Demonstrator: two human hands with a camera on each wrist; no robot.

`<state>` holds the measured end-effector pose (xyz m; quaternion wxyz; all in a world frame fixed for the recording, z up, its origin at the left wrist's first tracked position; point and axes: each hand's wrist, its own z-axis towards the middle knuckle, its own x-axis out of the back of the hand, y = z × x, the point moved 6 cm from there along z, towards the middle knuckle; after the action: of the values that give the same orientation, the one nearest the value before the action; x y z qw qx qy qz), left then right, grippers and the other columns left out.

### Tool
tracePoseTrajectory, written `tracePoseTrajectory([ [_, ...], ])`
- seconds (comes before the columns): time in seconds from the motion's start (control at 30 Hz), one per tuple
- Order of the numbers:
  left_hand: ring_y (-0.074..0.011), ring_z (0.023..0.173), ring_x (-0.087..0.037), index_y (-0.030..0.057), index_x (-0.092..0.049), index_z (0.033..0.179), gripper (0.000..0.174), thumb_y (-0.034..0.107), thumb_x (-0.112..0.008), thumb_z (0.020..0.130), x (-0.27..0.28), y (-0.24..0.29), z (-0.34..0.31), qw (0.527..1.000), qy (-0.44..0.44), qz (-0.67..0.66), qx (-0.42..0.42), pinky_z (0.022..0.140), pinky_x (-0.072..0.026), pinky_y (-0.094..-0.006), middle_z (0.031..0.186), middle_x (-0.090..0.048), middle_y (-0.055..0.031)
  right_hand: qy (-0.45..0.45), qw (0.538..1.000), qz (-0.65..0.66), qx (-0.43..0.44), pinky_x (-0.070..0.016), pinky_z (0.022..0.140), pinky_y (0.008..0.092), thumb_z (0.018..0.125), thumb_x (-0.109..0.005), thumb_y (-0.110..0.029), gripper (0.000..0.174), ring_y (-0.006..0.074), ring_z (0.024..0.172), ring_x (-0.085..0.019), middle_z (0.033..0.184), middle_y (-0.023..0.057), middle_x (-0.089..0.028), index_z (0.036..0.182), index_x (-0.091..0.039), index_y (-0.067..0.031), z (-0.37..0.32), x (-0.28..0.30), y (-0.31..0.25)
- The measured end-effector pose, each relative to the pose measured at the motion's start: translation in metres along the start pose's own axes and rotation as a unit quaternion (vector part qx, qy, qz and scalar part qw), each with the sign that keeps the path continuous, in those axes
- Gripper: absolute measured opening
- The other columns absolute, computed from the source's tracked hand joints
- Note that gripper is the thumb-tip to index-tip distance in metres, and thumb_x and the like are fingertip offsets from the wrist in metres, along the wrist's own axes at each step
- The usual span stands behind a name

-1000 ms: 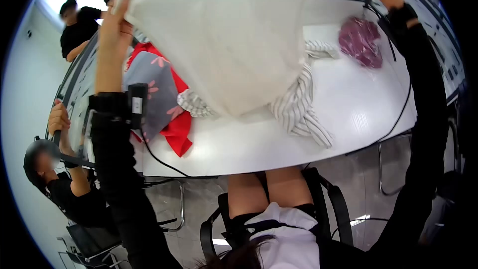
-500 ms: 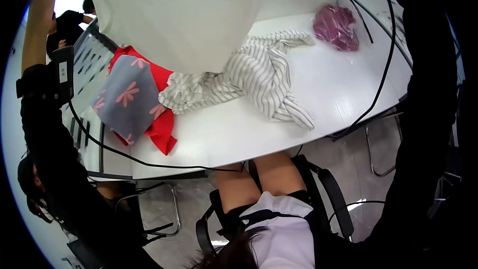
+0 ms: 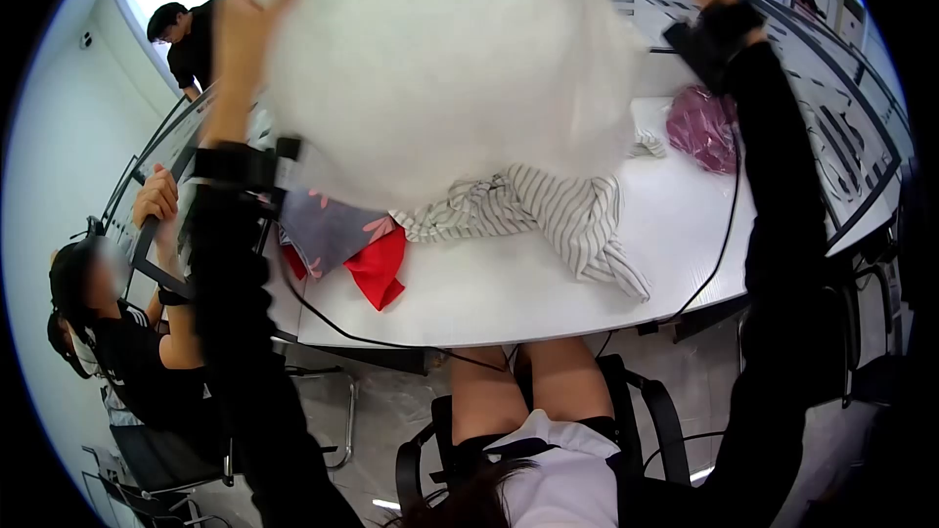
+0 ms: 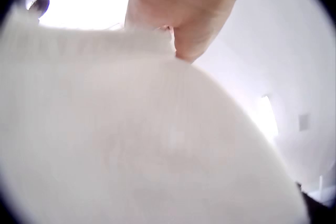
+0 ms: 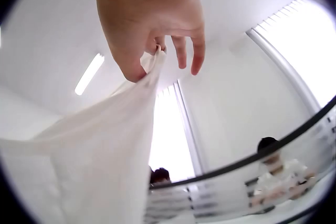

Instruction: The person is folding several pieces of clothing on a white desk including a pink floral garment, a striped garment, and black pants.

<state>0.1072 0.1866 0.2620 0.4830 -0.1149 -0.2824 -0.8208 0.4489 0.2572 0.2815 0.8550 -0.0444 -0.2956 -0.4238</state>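
A large white cloth [image 3: 450,68] hangs stretched between my raised hands above the table, blurred by motion. My left hand [image 3: 249,39] grips its upper left corner; in the left wrist view a thick band runs along its top edge, with the thumb over the corner. On the other side my right hand [image 5: 152,19] pinches the opposite corner between thumb and forefinger, the other fingers hanging loose; the head view cuts this hand off at the top. Below the cloth lie a striped white garment [image 3: 572,225] and a grey cloth with pink flowers [image 3: 333,230] over a red cloth [image 3: 377,269].
A purple bundle in clear plastic [image 3: 701,132] lies at the right of the white table [image 3: 469,308]. Black cables [image 3: 719,264] run from both wrists across the table edge. A low partition [image 3: 831,127] borders the table, and other people [image 3: 137,313] are around it.
The view swung right and back. The white cloth, held by both hands throughout, has shifted and billowed; its lower edge now hangs higher over the striped garment than a second ago.
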Motion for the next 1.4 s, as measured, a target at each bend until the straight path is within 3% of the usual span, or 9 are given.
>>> tracePoseTrajectory([
  [0.03, -0.0243, 0.097, -0.056, 0.0022, -0.033, 0.13, 0.08, 0.029, -0.075, 0.069, -0.043, -0.059, 0.004, 0.982, 0.053, -0.063, -0.172, 0.083, -0.0459, -0.0356, 0.11, -0.053, -0.0181, 0.072, 0.996, 0.006, 0.056, -0.0313, 0.101, 0.0376, 0.075, -0.066, -0.029, 0.062, 0.0336, 0.123, -0.036, 0.132, 0.0219, -0.039, 0.128, -0.043, -0.0065, -0.023, -0.033, 0.004],
  [0.17, -0.0251, 0.125, -0.034, 0.0035, -0.026, 0.136, 0.086, 0.004, -0.072, 0.063, -0.142, -0.097, -0.107, 0.983, -0.056, -0.177, -0.016, 0.098, -0.0342, -0.0333, 0.135, -0.035, -0.0137, -0.163, 0.984, 0.053, -0.05, -0.0231, 0.107, 0.0344, 0.074, -0.062, -0.016, 0.082, 0.0282, 0.133, -0.022, 0.145, 0.0163, -0.019, 0.141, -0.014, -0.0071, -0.115, -0.144, -0.006],
  [0.7, -0.014, 0.099, -0.051, 0.0022, -0.043, 0.122, 0.047, -0.002, -0.061, 0.079, -0.25, -0.145, -0.268, 0.781, -0.227, -0.498, 0.3, 0.086, -0.0405, -0.0241, 0.111, -0.05, -0.0085, -0.2, 0.787, 0.465, -0.352, -0.0455, 0.083, 0.0302, 0.075, -0.07, -0.023, 0.043, 0.0187, 0.099, -0.055, 0.113, 0.0106, -0.056, 0.112, -0.058, -0.0065, -0.263, -0.263, -0.065],
  [0.87, -0.0278, 0.104, -0.047, 0.0106, -0.052, 0.118, 0.074, 0.032, -0.081, 0.053, -0.226, -0.082, -0.257, 0.91, -0.364, -0.199, -0.004, 0.091, -0.036, -0.0378, 0.105, -0.049, -0.0106, -0.208, 0.942, 0.251, -0.077, -0.0464, 0.079, 0.0321, 0.068, -0.071, -0.02, 0.039, 0.0241, 0.093, -0.056, 0.105, 0.0097, -0.057, 0.104, -0.059, -0.008, -0.251, -0.233, -0.1],
  [0.97, -0.0256, 0.096, -0.049, 0.0112, -0.059, 0.099, 0.044, 0.018, -0.075, 0.059, -0.233, -0.066, -0.257, 0.923, -0.367, 0.042, -0.108, 0.086, -0.0349, -0.0401, 0.1, -0.049, -0.0103, -0.323, 0.93, 0.156, -0.08, -0.0465, 0.07, 0.037, 0.069, -0.067, -0.014, 0.022, 0.0264, 0.086, -0.056, 0.091, 0.0073, -0.057, 0.088, -0.056, -0.0079, -0.236, -0.232, -0.109],
  [1.1, -0.0309, 0.1, -0.048, 0.0088, -0.058, 0.09, 0.034, 0.005, -0.07, 0.058, -0.178, -0.021, -0.216, 0.98, -0.136, -0.015, -0.146, 0.088, -0.0339, -0.0438, 0.105, -0.049, -0.0135, -0.151, 0.957, 0.199, -0.15, -0.0455, 0.063, 0.0391, 0.076, -0.06, -0.012, 0.014, 0.0285, 0.072, -0.057, 0.08, 0.0082, -0.057, 0.08, -0.049, -0.0056, -0.209, -0.184, -0.101],
  [1.27, -0.0378, 0.125, -0.032, 0.0068, -0.014, 0.135, 0.102, 0.018, -0.082, 0.059, -0.177, 0.008, -0.247, 0.94, -0.219, -0.262, -0.028, 0.098, -0.0334, -0.0399, 0.141, -0.018, -0.0179, -0.256, 0.726, 0.599, -0.22, -0.0472, 0.058, 0.0361, 0.081, -0.053, -0.009, 0.015, 0.0213, 0.064, -0.062, 0.076, 0.0116, -0.058, 0.095, -0.05, -0.0029, -0.188, -0.157, -0.16],
  [1.3, -0.0331, 0.122, -0.039, 0.0059, -0.019, 0.135, 0.092, 0.015, -0.078, 0.064, -0.173, 0.008, -0.255, 0.928, -0.201, -0.307, 0.057, 0.096, -0.0357, -0.0364, 0.135, -0.034, -0.0165, -0.344, 0.797, 0.477, -0.134, -0.0499, 0.067, 0.034, 0.085, -0.052, -0.012, 0.016, 0.0201, 0.075, -0.063, 0.077, 0.0093, -0.06, 0.098, -0.051, -0.0032, -0.182, -0.152, -0.176],
  [1.4, -0.0265, 0.105, -0.052, 0.0035, -0.042, 0.12, 0.054, 0.011, -0.068, 0.073, -0.125, -0.019, -0.277, 0.908, -0.198, -0.325, 0.175, 0.087, -0.0411, -0.0318, 0.115, -0.054, -0.0117, -0.335, 0.707, 0.619, -0.074, -0.0472, 0.077, 0.0293, 0.087, -0.055, -0.015, 0.019, 0.0183, 0.087, -0.06, 0.093, 0.0071, -0.06, 0.102, -0.052, -0.0037, -0.178, -0.147, -0.197],
])
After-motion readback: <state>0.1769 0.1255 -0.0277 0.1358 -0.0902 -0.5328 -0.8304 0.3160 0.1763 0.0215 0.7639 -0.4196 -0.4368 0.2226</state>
